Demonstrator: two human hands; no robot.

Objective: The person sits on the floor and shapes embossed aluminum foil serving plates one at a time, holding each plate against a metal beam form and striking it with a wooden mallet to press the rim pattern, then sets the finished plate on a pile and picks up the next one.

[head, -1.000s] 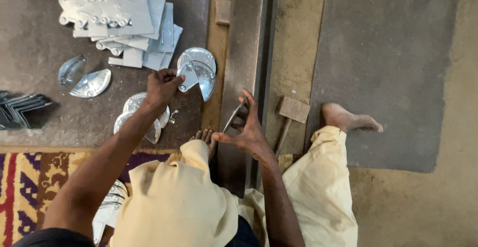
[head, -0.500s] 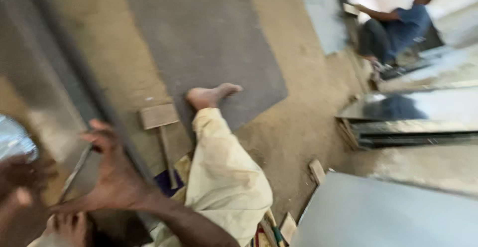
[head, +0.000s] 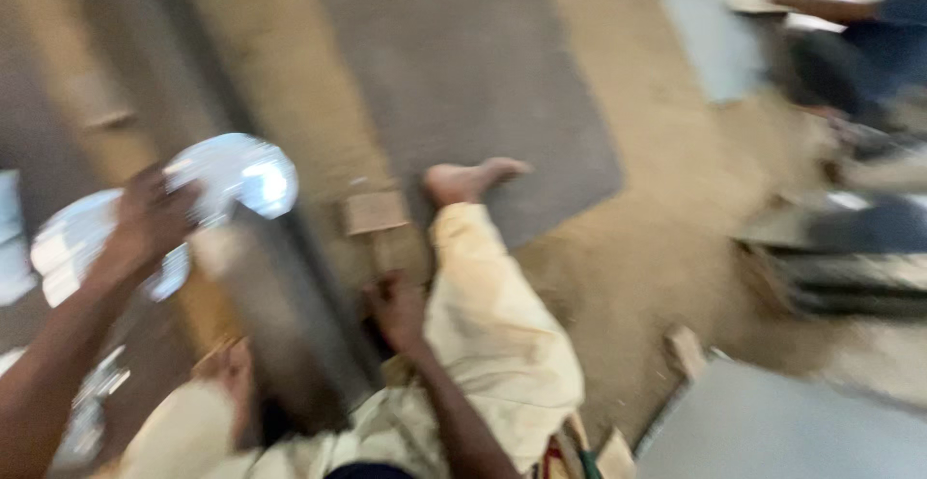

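left hand (head: 145,223) grips shiny, curved sheet-metal piece (head: 227,175), blurred.

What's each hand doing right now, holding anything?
Left hand: closed on a shiny metal piece.
Right hand: down by the wooden mallet; grip too blurred to tell.

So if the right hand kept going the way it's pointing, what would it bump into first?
Probably the wooden mallet: the right hand points up toward its handle, just ahead. The picture is blurry, so contact is unclear.
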